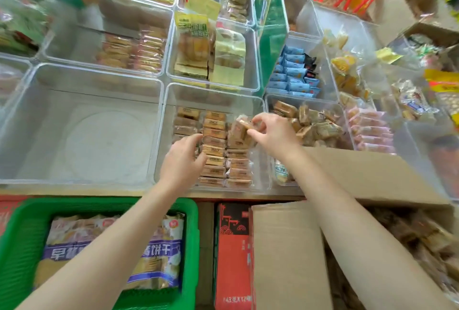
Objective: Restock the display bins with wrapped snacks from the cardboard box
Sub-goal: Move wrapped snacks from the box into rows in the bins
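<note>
- Here we have our right hand over the middle clear display bin, its fingers curled round a small wrapped snack held just above the right-hand row of packets.
- Our left hand reaches into the same bin, fingers nearly straight and resting against the stacked packets of the middle row; it grips nothing that we can see.
- The cardboard box sits at our right, against the counter edge, with more brown wrapped snacks loose inside it.
- We judge each snack light and small, easy for thumb and two fingers.
- The film wrapper looks glossy, so probably slippery; we would pinch across the short sides of the cake, not the crimped ends.
- The cake inside is likely soft and crumbly, so a gentle squeeze only.
- The rows stand on edge and may topple; steadying them with the flat left hand seems wise while the new piece slides in.
</note>
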Demonstrator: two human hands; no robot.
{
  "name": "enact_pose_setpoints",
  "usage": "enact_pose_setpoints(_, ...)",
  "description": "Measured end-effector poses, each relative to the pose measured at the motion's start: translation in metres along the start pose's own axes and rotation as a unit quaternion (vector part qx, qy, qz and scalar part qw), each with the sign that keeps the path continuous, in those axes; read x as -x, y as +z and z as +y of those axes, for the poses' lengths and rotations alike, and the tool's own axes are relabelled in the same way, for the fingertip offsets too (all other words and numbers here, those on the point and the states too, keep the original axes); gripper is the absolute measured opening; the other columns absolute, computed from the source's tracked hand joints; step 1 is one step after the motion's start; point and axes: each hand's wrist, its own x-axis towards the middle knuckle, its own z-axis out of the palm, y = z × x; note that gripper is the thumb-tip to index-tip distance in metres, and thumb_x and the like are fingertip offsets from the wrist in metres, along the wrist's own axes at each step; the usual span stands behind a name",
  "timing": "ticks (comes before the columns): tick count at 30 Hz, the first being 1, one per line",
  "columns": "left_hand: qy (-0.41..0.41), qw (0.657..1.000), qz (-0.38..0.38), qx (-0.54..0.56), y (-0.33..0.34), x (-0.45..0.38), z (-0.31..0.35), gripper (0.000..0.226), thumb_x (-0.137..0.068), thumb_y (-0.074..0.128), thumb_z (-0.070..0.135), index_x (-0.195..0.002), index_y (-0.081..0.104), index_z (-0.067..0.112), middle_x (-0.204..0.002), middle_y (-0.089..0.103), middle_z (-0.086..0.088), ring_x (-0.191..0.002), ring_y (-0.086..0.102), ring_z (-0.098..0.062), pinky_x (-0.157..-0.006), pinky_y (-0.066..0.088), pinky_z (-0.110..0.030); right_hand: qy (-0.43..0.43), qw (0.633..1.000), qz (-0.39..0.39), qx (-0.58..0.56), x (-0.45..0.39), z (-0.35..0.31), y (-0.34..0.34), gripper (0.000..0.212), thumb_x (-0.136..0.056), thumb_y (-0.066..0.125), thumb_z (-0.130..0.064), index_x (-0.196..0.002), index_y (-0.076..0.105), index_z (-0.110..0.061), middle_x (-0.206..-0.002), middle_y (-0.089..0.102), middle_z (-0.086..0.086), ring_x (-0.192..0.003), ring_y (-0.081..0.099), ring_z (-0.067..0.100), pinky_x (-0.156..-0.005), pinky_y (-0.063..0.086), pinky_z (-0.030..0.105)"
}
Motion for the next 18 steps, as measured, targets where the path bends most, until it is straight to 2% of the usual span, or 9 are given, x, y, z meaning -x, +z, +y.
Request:
enact_pose_setpoints(2, -0.004, 0.993, -0.012, -0.115, 0.012, -0.003, -0.022, 0.043, -0.098, 0.053, 0.028, -0.14, 0.052, 0.018, -0.133, 0.061, -0.005, -0.12, 0.054, -0.024, -0.095, 0.048, -0.041, 0.022, 0.998, 0.014, 0.052, -0.037, 0.008, 0.009, 0.032, -0.094, 0.068, -0.028, -0.118, 0.065, -0.008, -0.112, 0.064, 0.01, -0.099, 0.06, 0.026, -0.08, 0.048, 0.033)
enact_pose_setpoints(4, 0.001, 0.983, -0.026, -0.182, 0.024, -0.001, -0.035, 0.035, -0.098, 0.047, 0.029, -0.128, 0.057, 0.015, -0.121, 0.065, -0.006, -0.109, 0.058, -0.026, -0.083, 0.05, -0.039, 0.024, 0.992, 0.007, 0.122, -0.068, 0.013, 0.024, 0.028, -0.093, 0.065, -0.025, -0.115, 0.064, -0.008, -0.113, 0.06, 0.012, -0.104, 0.059, 0.029, -0.078, 0.045, 0.033)
enact_pose_setpoints(8, 0.024, 0.972, -0.023, -0.231, 0.033, -0.003, -0.04, 0.031, -0.092, 0.044, 0.03, -0.11, 0.062, 0.012, -0.102, 0.065, -0.007, -0.096, 0.058, -0.028, -0.069, 0.048, -0.037, -0.025, 0.962, 0.005, 0.272, -0.106, 0.014, 0.062, 0.028, -0.091, 0.058, -0.004, -0.119, 0.059, -0.007, -0.125, 0.056, 0.015, -0.118, 0.052, 0.033, -0.09, 0.048, 0.042)
enact_pose_setpoints(11, 0.03, 0.967, -0.021, -0.251, 0.034, -0.003, -0.04, 0.038, -0.089, 0.031, 0.036, -0.094, 0.061, 0.014, -0.093, 0.063, -0.006, -0.089, 0.058, -0.026, -0.062, 0.047, -0.036, -0.056, 0.934, -0.011, 0.354, -0.119, 0.016, 0.086, 0.031, -0.089, 0.056, 0.005, -0.119, 0.059, -0.002, -0.129, 0.053, 0.022, -0.115, 0.053, 0.038, -0.091, 0.049, 0.046)
enact_pose_setpoints(15, 0.031, 0.964, -0.025, -0.263, 0.034, -0.003, -0.042, 0.038, -0.088, 0.029, 0.036, -0.087, 0.061, 0.015, -0.087, 0.063, -0.005, -0.084, 0.057, -0.025, -0.059, 0.05, -0.037, -0.056, 0.93, -0.021, 0.362, -0.129, 0.017, 0.1, 0.028, -0.091, 0.054, 0.009, -0.118, 0.059, 0.004, -0.144, 0.042, 0.03, -0.117, 0.051, 0.044, -0.089, 0.052, 0.047)
enact_pose_setpoints(18, 0.033, 0.96, -0.016, -0.278, 0.033, -0.003, -0.044, 0.034, -0.088, 0.033, 0.034, -0.082, 0.061, 0.015, -0.082, 0.063, -0.004, -0.078, 0.056, -0.025, -0.055, 0.044, -0.033, -0.056, 0.937, -0.041, 0.343, -0.133, 0.019, 0.102, 0.03, -0.09, 0.053, 0.011, -0.12, 0.057, 0.005, -0.149, 0.036, 0.03, -0.119, 0.05, 0.044, -0.088, 0.053, 0.046)
